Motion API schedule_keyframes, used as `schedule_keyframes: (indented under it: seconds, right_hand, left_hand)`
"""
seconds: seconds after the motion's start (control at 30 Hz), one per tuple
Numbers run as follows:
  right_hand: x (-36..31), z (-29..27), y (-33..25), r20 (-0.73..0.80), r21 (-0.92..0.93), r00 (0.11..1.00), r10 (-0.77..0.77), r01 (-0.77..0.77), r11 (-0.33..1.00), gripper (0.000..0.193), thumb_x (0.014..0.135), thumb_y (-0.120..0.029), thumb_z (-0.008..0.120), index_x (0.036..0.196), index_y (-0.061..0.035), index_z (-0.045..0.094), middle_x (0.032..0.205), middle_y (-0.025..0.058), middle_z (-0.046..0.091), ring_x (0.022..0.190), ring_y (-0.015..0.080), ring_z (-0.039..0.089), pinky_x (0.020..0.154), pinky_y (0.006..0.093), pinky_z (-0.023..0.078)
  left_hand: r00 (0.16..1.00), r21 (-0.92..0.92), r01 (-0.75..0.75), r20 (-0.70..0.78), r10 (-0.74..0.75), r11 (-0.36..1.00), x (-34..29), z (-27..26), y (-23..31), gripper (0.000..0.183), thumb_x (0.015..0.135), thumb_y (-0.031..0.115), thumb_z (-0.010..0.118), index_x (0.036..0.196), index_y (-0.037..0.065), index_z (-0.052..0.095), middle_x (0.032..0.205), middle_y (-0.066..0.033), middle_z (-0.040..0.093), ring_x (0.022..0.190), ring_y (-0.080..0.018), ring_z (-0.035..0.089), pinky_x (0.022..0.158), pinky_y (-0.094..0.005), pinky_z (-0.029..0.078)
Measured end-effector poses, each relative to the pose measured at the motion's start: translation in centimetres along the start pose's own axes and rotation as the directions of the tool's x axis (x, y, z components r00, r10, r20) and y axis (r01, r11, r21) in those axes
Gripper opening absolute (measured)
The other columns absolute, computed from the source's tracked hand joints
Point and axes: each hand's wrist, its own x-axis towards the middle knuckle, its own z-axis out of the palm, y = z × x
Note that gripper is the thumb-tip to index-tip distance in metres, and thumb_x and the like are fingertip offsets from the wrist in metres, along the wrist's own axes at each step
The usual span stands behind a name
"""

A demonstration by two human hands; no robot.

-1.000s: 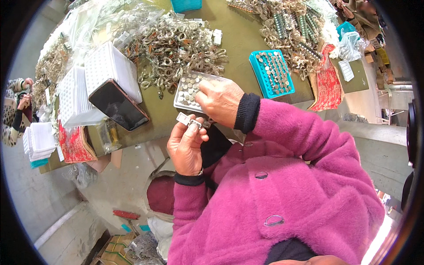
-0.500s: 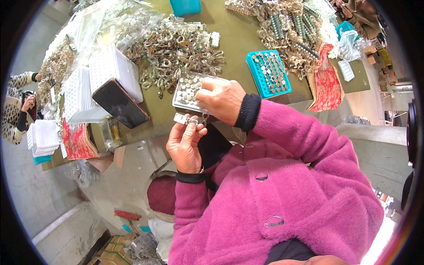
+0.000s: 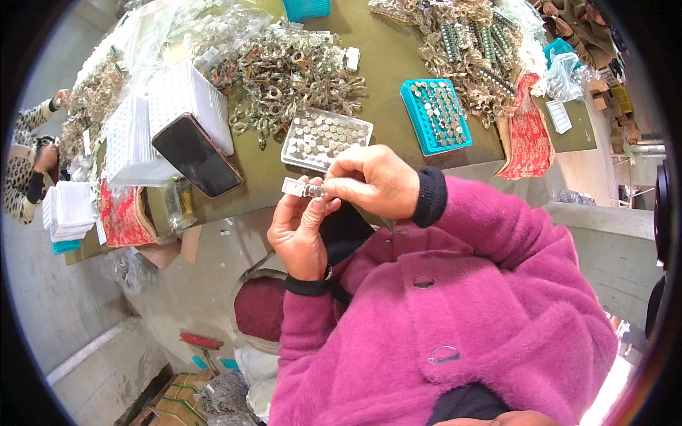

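Note:
My left hand pinches a small trinket with a flat white rectangular end and a clear or metallic part beside my fingertips. From the right, my right hand is closed, thumb and forefinger pressed together at the trinket's other end; whatever they hold is too small to make out. Just beyond my hands lies a shallow clear-white tray with many loose silver button cells. A large heap of key rings spreads behind that tray.
A dark phone leans on stacked white trays at the left. To the right sits a turquoise tray bearing rows of silver discs. Another heap of trinkets and red patterned cloth lie beyond. At far left is another person's hand.
My right hand has left the tray of button cells and come down to the trinket in my left hand. The left hand stays nearly in place.

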Motion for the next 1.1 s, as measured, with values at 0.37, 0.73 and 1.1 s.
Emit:
schedule_keyframes:
  seconds: [0.37, 0.73, 1.1]
  right_hand:
    - [-1.9, 1.0, -0.2, 0.132, 0.518, 0.960, 0.248, -0.280, 0.808, 0.021, 0.093, -0.017, 0.071, 0.081, 0.0009, 0.070, 0.077, 0.0074, 0.072, 0.073, 0.0112, 0.067, 0.068, 0.0276, 0.055]
    - [-4.0, -0.6, -2.7, 0.171, 0.400, 0.933, 0.316, -0.359, 0.843, 0.022, 0.096, -0.020, 0.069, 0.081, -0.0037, 0.066, 0.073, 0.0028, 0.066, 0.062, 0.0121, 0.057, 0.058, 0.0313, 0.047]
    - [-4.6, -2.6, -0.7, 0.240, 0.510, 0.963, 0.119, -0.229, 0.829, 0.031, 0.105, -0.030, 0.058, 0.103, -0.0012, 0.069, 0.079, 0.0031, 0.068, 0.072, 0.0088, 0.065, 0.065, 0.0271, 0.054]
  left_hand:
    - [0.942, 0.402, -0.335, 0.136, 0.306, 0.852, -2.2, 0.9, 0.4, 0.024, 0.090, -0.010, 0.069, 0.115, -0.009, 0.066, 0.109, -0.0165, 0.071, 0.096, -0.0224, 0.069, 0.083, -0.0342, 0.060]
    - [0.946, 0.178, -0.205, 0.289, 0.148, 0.963, -3.1, 1.8, 2.2, 0.024, 0.092, -0.008, 0.067, 0.116, -0.006, 0.065, 0.102, -0.0115, 0.070, 0.082, -0.0160, 0.069, 0.073, -0.0311, 0.062]
    - [0.938, 0.113, -0.202, 0.310, 0.158, 0.973, -1.4, 3.1, 0.6, 0.039, 0.089, 0.004, 0.076, 0.125, -0.001, 0.064, 0.113, -0.0068, 0.067, 0.101, -0.0149, 0.064, 0.085, -0.0289, 0.053]
